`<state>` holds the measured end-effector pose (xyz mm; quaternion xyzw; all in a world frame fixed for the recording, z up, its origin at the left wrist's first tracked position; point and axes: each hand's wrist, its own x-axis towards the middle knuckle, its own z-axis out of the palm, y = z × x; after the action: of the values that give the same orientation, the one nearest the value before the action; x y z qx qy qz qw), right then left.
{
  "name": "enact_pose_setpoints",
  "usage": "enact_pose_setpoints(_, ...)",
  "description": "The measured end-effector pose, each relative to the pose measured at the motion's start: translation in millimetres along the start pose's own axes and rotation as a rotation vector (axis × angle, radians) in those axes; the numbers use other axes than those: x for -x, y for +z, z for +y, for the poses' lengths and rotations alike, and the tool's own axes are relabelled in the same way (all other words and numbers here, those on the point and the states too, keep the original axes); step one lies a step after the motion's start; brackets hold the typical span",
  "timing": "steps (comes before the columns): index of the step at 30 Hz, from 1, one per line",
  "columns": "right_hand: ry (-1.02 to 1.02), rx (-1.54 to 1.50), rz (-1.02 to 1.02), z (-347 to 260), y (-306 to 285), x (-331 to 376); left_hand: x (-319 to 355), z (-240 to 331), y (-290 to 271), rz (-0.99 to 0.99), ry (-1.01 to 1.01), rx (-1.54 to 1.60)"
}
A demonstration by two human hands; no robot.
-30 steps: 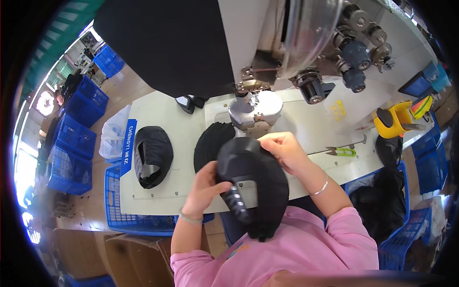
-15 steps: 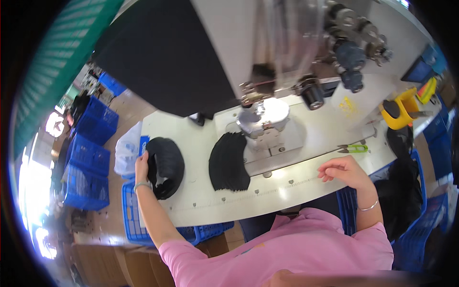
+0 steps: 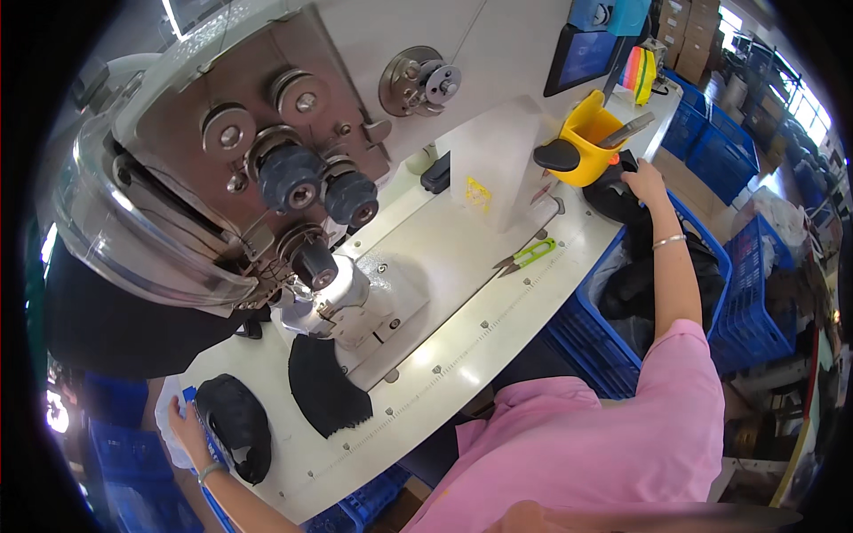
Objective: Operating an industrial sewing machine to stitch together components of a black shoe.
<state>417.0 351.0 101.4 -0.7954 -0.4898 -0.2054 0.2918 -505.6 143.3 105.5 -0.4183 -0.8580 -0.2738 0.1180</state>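
Note:
My left hand (image 3: pixel 185 433) is at the left end of the sewing table, its fingers apart beside a rounded black fabric piece (image 3: pixel 233 426). The hand seems just off the piece's edge. Far to the right, my right hand (image 3: pixel 647 186) has its fingers closed on a black fabric piece (image 3: pixel 613 194) at the table's end; its fingertips are partly hidden. Between my hands, a curved stack of black fabric pieces (image 3: pixel 324 386) with a ragged lower edge lies in front of the sewing machine's needle area (image 3: pixel 342 298).
Green thread snips (image 3: pixel 526 256) lie on the table (image 3: pixel 462 355). A yellow holder (image 3: pixel 588 142) with a grey tool stands near my right hand. Below that arm, a blue crate (image 3: pixel 613 342) holds black fabric. The machine head (image 3: pixel 258 142) overhangs the table's left half.
My view has swung to the right. My right hand has gone from above the table's front edge to the black fabric at the right end. My left hand has loosened from the rounded piece.

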Motion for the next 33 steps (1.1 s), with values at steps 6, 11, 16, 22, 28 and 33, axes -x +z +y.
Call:
enact_pose_setpoints(6,0.033,0.050,-0.379,26,25,-17,54,116,-37,-0.152,0.209,0.257)
enact_pose_setpoints(11,0.017,0.089,-0.270,-22,-4,-5,78,175,-35,-0.277,0.230,0.313)
enact_pose_setpoints(16,-0.047,0.059,-0.406,-27,-12,-17,99,211,-3,-0.434,0.340,0.465)
enact_pose_setpoints(22,0.016,0.045,-0.369,25,-29,-29,117,228,27,-0.607,0.362,0.518)
enact_pose_setpoints(28,0.524,-1.303,0.196,84,-45,38,145,244,29,-0.448,0.557,0.372)
enact_pose_setpoints(33,-0.144,-1.233,0.195,-19,-102,104,180,264,54,-0.327,0.588,0.072)
